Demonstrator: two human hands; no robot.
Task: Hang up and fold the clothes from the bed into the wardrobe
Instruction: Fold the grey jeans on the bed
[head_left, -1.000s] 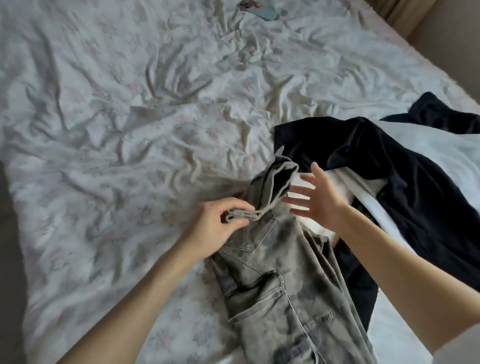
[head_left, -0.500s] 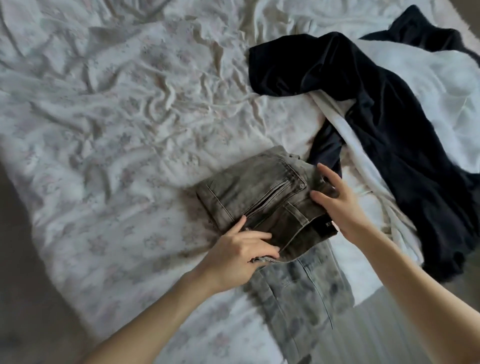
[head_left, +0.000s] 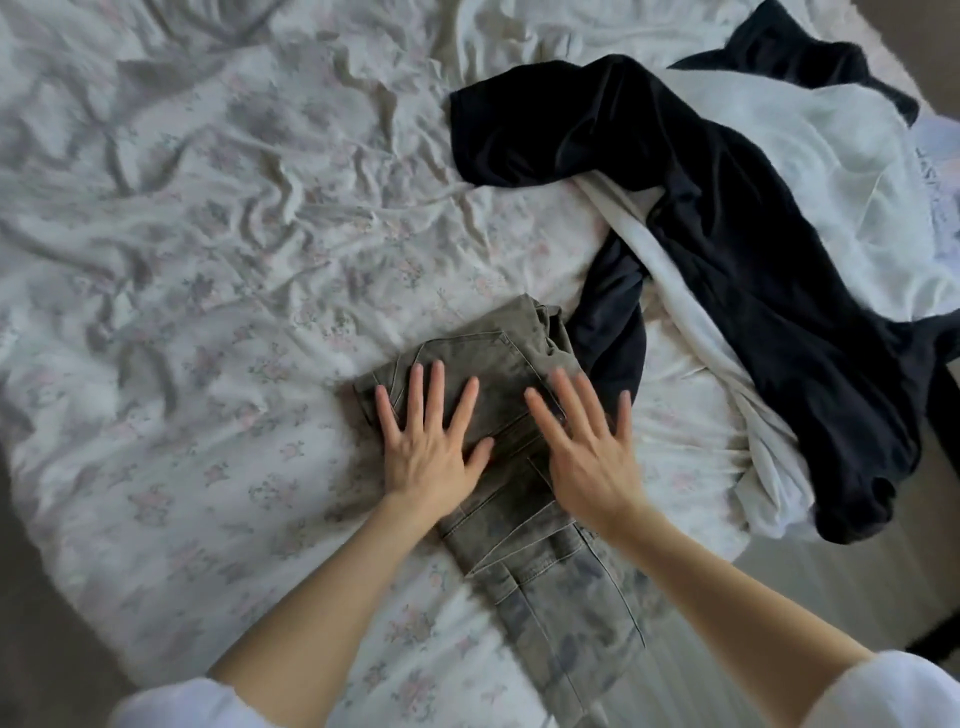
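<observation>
A pair of grey-green jeans (head_left: 488, 358) lies folded over on the bed (head_left: 208, 260), its lower part hanging off the near edge toward me. My left hand (head_left: 428, 441) lies flat on the folded part with fingers spread. Beside it, my right hand (head_left: 584, 452) presses flat on the same fold, fingers straight. A dark navy garment (head_left: 737, 234) sprawls to the right, draped across a white garment (head_left: 831, 171). The wardrobe is out of view.
The bed carries a wrinkled white sheet with a faint floral print. Its near edge runs diagonally below my arms, with floor (head_left: 831, 582) at lower right and a dark strip (head_left: 31, 623) at lower left. The clothing pile covers the bed's right side.
Both hands let go of the jeans' folded waistband and now lie flat on top of the fold. The camera has dipped and moved closer.
</observation>
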